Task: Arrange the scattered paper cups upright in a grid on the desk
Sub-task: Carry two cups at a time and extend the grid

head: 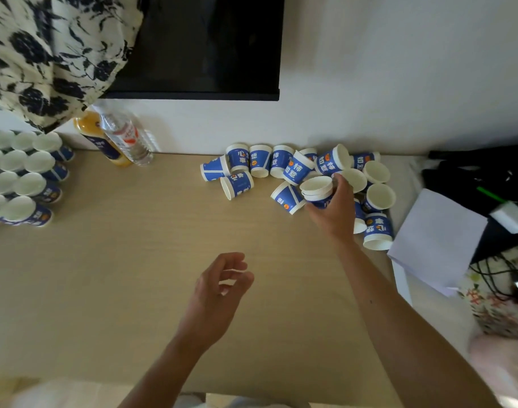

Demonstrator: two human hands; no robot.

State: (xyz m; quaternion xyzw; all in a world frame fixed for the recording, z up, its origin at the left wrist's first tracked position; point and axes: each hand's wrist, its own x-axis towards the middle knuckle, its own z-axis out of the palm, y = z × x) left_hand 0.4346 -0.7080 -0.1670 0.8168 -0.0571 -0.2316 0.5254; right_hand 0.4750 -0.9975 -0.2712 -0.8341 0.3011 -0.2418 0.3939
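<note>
Several blue-and-white paper cups [260,164] lie scattered along the back of the wooden desk [134,260], some tipped over, some upright. My right hand [332,210] reaches into the pile and grips a short nested stack of cups [316,187], held upright. At the far left, several cups [22,178] stand upright in neat rows. My left hand [219,287] hovers over the bare middle of the desk, fingers loosely curled, holding nothing.
An orange juice bottle [97,139] and a clear water bottle [128,139] stand at the back left. A black screen [204,45] hangs on the wall. A white sheet of paper [434,240], dark gear and cables crowd the right edge.
</note>
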